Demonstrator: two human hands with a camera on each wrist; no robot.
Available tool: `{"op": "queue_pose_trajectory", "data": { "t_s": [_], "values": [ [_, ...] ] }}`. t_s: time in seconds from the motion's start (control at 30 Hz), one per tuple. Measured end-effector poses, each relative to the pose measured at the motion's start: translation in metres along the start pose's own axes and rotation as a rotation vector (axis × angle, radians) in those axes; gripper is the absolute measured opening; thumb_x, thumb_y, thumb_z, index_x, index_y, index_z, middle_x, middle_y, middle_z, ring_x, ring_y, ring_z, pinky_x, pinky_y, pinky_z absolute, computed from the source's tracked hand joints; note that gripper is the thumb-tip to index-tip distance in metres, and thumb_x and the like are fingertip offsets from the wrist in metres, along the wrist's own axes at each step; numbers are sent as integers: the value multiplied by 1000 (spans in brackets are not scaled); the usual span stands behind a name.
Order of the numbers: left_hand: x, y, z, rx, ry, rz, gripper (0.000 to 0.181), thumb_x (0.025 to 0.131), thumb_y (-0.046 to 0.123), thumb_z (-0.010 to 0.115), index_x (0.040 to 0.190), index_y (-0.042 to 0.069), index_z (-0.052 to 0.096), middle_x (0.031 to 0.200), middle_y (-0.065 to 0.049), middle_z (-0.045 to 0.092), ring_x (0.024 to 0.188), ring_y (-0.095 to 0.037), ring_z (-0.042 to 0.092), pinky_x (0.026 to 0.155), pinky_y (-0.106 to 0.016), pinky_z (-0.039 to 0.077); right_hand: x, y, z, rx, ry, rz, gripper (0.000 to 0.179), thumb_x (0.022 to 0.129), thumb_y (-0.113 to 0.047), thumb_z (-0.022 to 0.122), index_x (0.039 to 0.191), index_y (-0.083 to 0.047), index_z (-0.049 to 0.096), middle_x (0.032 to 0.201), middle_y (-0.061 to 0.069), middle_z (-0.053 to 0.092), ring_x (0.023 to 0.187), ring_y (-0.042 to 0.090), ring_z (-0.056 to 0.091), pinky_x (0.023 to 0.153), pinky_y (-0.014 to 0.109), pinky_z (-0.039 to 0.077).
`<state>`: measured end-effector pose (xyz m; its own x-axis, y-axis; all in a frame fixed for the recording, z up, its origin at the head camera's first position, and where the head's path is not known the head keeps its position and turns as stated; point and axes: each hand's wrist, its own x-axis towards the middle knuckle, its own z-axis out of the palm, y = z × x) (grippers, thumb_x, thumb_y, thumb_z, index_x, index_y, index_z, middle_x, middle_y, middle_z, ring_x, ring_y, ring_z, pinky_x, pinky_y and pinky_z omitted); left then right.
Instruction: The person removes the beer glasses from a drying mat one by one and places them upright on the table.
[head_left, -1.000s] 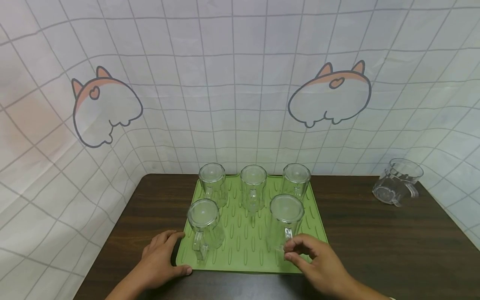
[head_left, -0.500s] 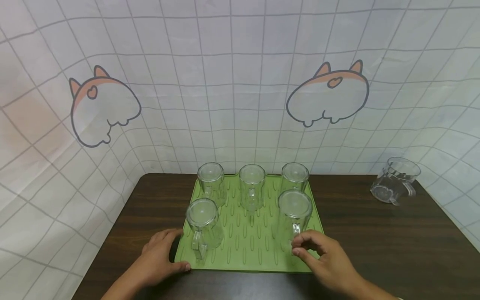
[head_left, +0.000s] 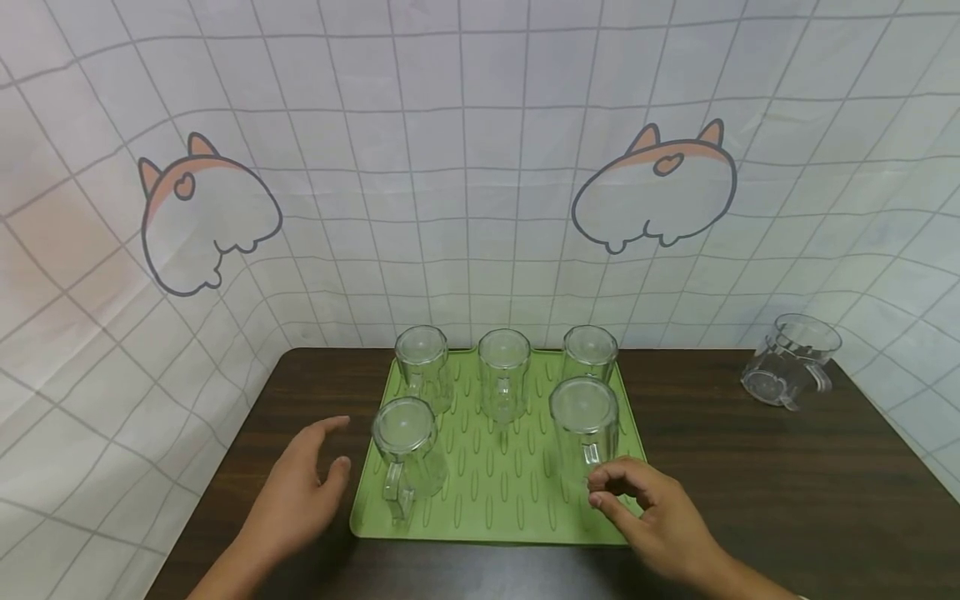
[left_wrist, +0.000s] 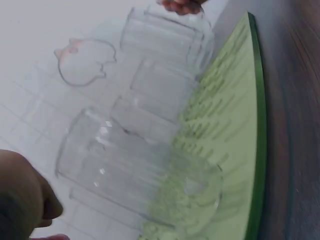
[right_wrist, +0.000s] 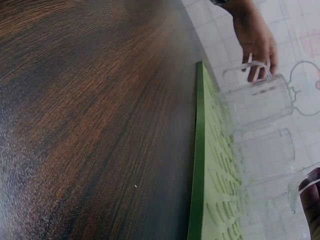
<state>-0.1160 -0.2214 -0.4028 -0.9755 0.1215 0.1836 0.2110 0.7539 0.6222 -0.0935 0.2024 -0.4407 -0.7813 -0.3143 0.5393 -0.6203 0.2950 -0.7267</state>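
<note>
My right hand (head_left: 652, 508) holds a clear glass mug (head_left: 585, 417) by its handle, thumb and fingers curled together there. That mug stands upside down at the front right of a green ribbed mat (head_left: 480, 500). My left hand (head_left: 300, 487) is off the mat's left edge, thumb and fingers spread with nothing between them. Nearest to it is an upside-down mug (head_left: 408, 442), its handle toward me; this mug also fills the middle of the left wrist view. The right wrist view catches only part of my right hand (right_wrist: 312, 200) at its edge.
Along the mat's back stand three more upturned mugs: left (head_left: 423, 367), middle (head_left: 505, 375) and right (head_left: 590, 350). Another clear mug (head_left: 791, 362) leans at the far right of the dark wooden table (head_left: 750, 467). A white grid-patterned cloth (head_left: 480, 208) encloses the back and sides.
The mug in my right hand has shifted to the right, then slightly back left and away from me. My left hand has left the mat's edge, lifting up and to the left.
</note>
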Motion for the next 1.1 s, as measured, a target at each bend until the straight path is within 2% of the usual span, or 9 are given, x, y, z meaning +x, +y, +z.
{"op": "queue_pose_trajectory", "data": {
  "t_s": [0.13,0.3,0.4,0.67,0.83,0.9,1.0,1.1],
  "values": [
    [-1,11,-3,-48,72,42,42,106,15,56,146,4,49,144,-18,53,132,-42,49,98,-64,43,0,0,0,-32,0,-5,44,84,15,75,108,-20,66,101,-3,68,91,12,67,78,24,56],
    [-1,22,-4,-68,122,107,41,106,24,59,143,7,53,140,-12,57,121,-35,55,93,-60,47,0,1,0,-57,4,-20,46,83,16,75,110,-21,66,103,-3,68,91,11,67,78,23,55],
    [0,28,-4,-73,146,159,41,104,22,63,140,6,54,136,-11,58,118,-33,56,93,-57,46,0,2,-1,-80,6,-28,46,83,15,75,111,-21,67,103,-3,68,91,10,66,76,22,55],
    [2,43,1,-62,210,279,44,96,14,73,135,3,56,135,-10,59,130,-30,53,101,-53,43,0,1,-3,-163,4,-52,43,83,13,76,114,-16,71,111,-8,67,95,9,65,76,21,52],
    [2,54,6,-47,234,361,47,91,10,77,133,4,58,134,-8,60,129,-29,53,102,-51,42,1,0,-3,-172,8,-88,47,82,13,77,117,-18,72,112,-7,67,91,8,63,73,22,51],
    [1,58,8,-59,240,398,48,89,8,78,133,4,58,133,-7,60,129,-28,53,105,-43,42,2,0,-2,-166,10,-114,47,81,13,78,117,-16,73,111,-5,67,91,8,63,74,21,50],
    [0,63,12,-75,226,432,51,88,8,79,134,8,58,134,-2,60,129,-24,53,105,-39,41,4,0,-1,-162,14,-147,47,79,15,78,117,-12,73,110,-3,67,91,9,63,78,19,50],
    [-1,68,16,-85,210,475,53,87,9,80,135,10,58,135,1,59,128,-22,53,104,-37,42,4,-1,-2,-159,11,-146,47,78,15,79,117,-11,74,110,-3,67,93,10,64,81,18,50]
  ]
}}
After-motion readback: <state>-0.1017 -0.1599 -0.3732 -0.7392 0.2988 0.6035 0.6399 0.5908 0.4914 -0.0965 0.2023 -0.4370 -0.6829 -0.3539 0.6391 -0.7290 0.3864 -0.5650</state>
